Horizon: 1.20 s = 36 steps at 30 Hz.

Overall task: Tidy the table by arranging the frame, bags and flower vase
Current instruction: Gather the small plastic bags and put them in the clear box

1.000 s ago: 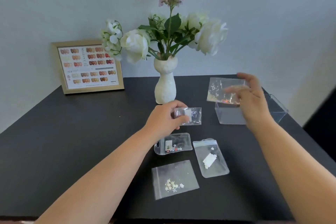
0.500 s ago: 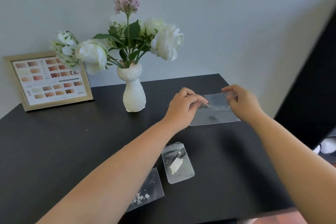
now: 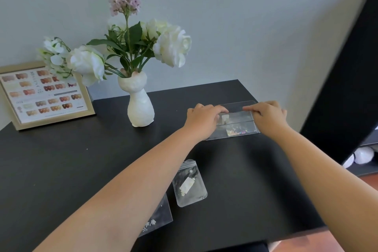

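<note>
A gold picture frame [image 3: 45,94] with a nail colour chart leans on the wall at the back left. The white flower vase [image 3: 141,108] stands right of it. My left hand [image 3: 202,118] pinches a small clear bag with a white label [image 3: 224,119] inside a clear plastic box [image 3: 248,104] at the back right. At the box's right end, my right hand [image 3: 268,116] curls its fingers over the top of a glitter bag [image 3: 237,132] that stands in the box. A clear zip bag [image 3: 189,183] lies on the black table [image 3: 61,159]. My left forearm partly hides another bag [image 3: 157,219].
The table's right edge runs just past the clear box, and its front edge is near the bottom of the view. A tall black panel [image 3: 343,80] stands to the right. White objects [image 3: 362,155] sit on a low shelf beyond the table.
My left hand lifted a small bag from the table and carried it right to the clear box. The right hand lowered the glitter bag into the box. The view swung right.
</note>
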Motion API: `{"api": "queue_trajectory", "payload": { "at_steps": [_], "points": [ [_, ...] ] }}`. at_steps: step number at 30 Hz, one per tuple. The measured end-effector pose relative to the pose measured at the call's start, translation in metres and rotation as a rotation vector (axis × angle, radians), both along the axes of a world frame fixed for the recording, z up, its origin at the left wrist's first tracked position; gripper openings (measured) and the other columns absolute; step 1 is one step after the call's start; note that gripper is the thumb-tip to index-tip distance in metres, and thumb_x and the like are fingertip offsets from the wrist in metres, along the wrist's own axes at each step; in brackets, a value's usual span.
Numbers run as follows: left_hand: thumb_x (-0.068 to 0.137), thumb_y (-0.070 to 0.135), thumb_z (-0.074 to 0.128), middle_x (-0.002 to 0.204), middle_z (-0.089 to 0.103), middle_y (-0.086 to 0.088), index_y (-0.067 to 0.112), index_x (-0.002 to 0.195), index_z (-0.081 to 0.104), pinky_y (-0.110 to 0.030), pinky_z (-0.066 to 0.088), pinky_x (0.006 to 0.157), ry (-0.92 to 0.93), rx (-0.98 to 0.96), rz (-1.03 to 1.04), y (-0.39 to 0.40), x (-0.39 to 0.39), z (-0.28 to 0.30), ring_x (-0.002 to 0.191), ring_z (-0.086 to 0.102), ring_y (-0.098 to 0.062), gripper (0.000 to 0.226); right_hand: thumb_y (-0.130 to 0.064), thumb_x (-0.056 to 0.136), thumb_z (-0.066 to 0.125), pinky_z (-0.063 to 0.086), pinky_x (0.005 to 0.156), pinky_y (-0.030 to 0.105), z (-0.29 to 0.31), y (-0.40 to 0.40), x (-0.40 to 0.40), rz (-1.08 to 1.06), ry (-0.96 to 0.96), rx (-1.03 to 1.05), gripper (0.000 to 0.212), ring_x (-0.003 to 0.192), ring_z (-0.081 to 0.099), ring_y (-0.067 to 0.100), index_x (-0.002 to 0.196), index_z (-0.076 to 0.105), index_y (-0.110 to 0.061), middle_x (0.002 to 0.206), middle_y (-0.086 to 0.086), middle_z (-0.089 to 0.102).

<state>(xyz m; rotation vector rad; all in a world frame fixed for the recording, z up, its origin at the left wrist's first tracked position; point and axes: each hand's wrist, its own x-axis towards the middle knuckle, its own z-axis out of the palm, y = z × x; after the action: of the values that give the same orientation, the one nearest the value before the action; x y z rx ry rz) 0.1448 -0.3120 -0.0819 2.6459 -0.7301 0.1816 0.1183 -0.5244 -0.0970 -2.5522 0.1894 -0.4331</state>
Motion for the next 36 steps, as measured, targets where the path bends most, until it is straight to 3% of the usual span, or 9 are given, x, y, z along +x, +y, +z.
{"api": "queue_trajectory", "payload": {
  "at_steps": [4,9,16,19,21,24,27,31,36],
  "points": [
    [0.105,0.023,0.032,0.128,0.061,0.004,0.038,0.130,0.059,-0.045,0.033,0.093,0.013,0.078,0.002,0.000,0.004,-0.001,0.121,0.043,-0.027,0.040,-0.018,0.098,0.039,0.013,0.090,0.029,-0.010,-0.002,-0.005,-0.022,-0.035,-0.046,0.041,0.123,0.029,0.021,0.117,0.069,-0.038,0.134,-0.011,0.054],
    [0.103,0.022,0.039,0.120,0.057,0.007,0.029,0.123,0.065,-0.039,0.041,0.094,-0.018,-0.112,-0.020,0.020,-0.005,0.000,0.113,0.048,-0.018,0.033,-0.019,0.097,0.047,0.014,0.099,0.038,-0.007,0.006,-0.013,0.001,-0.154,-0.126,0.034,0.128,0.026,0.028,0.118,0.069,-0.036,0.144,-0.001,0.045],
    [0.095,0.028,0.060,0.096,0.064,0.019,0.038,0.105,0.068,-0.015,0.045,0.075,0.177,-0.256,-0.054,0.100,-0.030,0.006,0.089,0.058,0.002,0.017,0.003,0.084,0.061,0.038,0.085,0.043,0.002,0.056,-0.047,0.305,-0.443,-0.081,0.025,0.098,0.053,0.031,0.091,0.076,-0.017,0.104,0.005,0.066],
    [0.090,0.035,0.066,0.093,0.065,0.023,0.044,0.102,0.067,-0.012,0.045,0.070,0.327,-0.226,-0.018,0.135,-0.043,0.004,0.085,0.060,0.001,0.015,0.003,0.084,0.060,0.046,0.065,0.032,0.002,0.083,-0.065,0.521,-0.280,-0.026,0.024,0.068,0.056,0.019,0.089,0.076,-0.015,0.075,-0.001,0.066],
    [0.085,0.043,0.071,0.097,0.065,0.022,0.046,0.106,0.065,-0.016,0.046,0.074,0.430,-0.152,0.015,0.156,-0.050,0.004,0.087,0.062,0.000,0.021,-0.019,0.089,0.059,0.047,0.062,0.030,-0.001,0.102,-0.075,0.552,-0.095,-0.057,0.018,0.063,0.052,0.009,0.101,0.072,-0.025,0.073,-0.008,0.064],
    [0.073,0.059,0.076,0.116,0.054,0.023,0.047,0.123,0.055,-0.021,0.044,0.084,0.551,0.059,0.068,0.182,-0.059,0.002,0.107,0.054,-0.001,0.055,-0.073,0.081,0.043,0.044,0.068,0.030,-0.008,0.122,-0.082,0.568,0.165,-0.220,0.055,0.081,0.055,0.008,0.124,0.051,-0.040,0.088,-0.014,0.059],
    [0.052,0.076,0.077,0.119,0.044,0.018,0.044,0.131,0.045,-0.033,0.042,0.096,0.617,0.246,0.128,0.199,-0.066,0.000,0.113,0.043,-0.007,0.091,-0.094,0.061,0.032,0.044,0.079,0.032,-0.014,0.132,-0.086,0.569,0.234,-0.379,0.090,0.110,0.050,0.016,0.136,0.034,-0.044,0.115,-0.010,0.053],
    [0.043,0.070,0.084,0.104,0.050,0.015,0.044,0.110,0.048,-0.029,0.045,0.072,0.622,0.294,0.188,0.203,-0.063,0.002,0.093,0.053,-0.005,0.081,-0.092,0.054,0.047,0.044,0.083,0.034,-0.017,0.140,-0.087,0.568,0.242,-0.417,0.096,0.114,0.047,0.018,0.137,0.029,-0.047,0.118,-0.008,0.051],
    [0.043,0.065,0.087,0.096,0.051,0.007,0.033,0.088,0.054,-0.028,0.042,0.062,0.599,0.209,0.164,0.202,-0.060,-0.004,0.077,0.054,-0.011,0.065,-0.054,0.059,0.082,0.042,0.073,0.023,-0.009,0.139,-0.080,0.673,0.446,-0.014,0.088,0.092,0.053,0.007,0.132,0.032,-0.053,0.097,-0.015,0.051]
  ]
}}
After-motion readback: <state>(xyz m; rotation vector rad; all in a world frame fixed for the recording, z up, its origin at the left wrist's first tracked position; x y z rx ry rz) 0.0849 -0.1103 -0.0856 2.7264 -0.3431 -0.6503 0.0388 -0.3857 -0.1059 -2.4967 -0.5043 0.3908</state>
